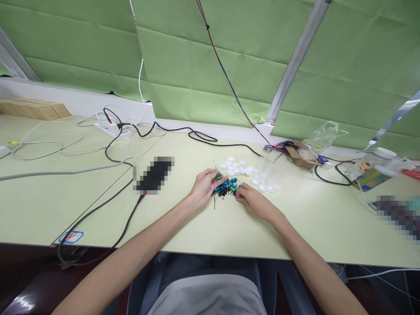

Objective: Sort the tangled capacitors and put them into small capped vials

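We've a green pc [218, 176] pinched in our L hand [202, 188], just above the pile [225, 188]. Our R hand [254, 200] is at the pile's R edge, grip unclear. Can't tell what's done; many blue/blk pcs lie loose, so prob. lots left. White discs [236, 168] sit just behind, untouched.

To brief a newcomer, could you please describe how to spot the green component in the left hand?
On the pale table, find the pile of blue and black parts. At its left edge, the left hand holds the green component; the other visible green one is by the right hand.
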Tool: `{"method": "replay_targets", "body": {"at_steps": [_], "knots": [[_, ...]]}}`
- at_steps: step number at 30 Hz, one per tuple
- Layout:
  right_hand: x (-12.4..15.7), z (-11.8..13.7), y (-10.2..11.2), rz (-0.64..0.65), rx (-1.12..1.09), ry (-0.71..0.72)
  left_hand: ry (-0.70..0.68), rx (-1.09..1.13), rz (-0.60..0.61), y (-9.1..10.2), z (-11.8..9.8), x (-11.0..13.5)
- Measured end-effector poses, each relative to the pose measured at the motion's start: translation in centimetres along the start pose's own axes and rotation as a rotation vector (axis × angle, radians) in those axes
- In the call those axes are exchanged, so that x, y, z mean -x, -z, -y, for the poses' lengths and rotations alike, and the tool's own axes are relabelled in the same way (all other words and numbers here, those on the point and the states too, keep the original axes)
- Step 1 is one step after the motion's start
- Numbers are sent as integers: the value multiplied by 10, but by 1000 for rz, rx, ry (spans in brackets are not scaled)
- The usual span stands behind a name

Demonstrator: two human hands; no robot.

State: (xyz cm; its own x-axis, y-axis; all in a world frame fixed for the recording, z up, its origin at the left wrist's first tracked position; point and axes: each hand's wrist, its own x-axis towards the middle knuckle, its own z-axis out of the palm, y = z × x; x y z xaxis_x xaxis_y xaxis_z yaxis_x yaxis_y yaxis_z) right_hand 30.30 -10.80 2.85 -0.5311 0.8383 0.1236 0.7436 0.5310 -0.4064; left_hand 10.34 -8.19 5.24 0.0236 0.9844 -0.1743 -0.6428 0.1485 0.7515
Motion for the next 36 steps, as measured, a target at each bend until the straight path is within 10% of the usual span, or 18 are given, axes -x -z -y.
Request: {"method": "replay_targets", "body": {"at_steps": [20, 36], "knots": [[3, 2, 0, -23, 65, 11, 11, -13, 1, 1, 1, 0], [-24, 13, 39, -314, -738, -76, -12, -46, 10, 3, 4, -2]]}}
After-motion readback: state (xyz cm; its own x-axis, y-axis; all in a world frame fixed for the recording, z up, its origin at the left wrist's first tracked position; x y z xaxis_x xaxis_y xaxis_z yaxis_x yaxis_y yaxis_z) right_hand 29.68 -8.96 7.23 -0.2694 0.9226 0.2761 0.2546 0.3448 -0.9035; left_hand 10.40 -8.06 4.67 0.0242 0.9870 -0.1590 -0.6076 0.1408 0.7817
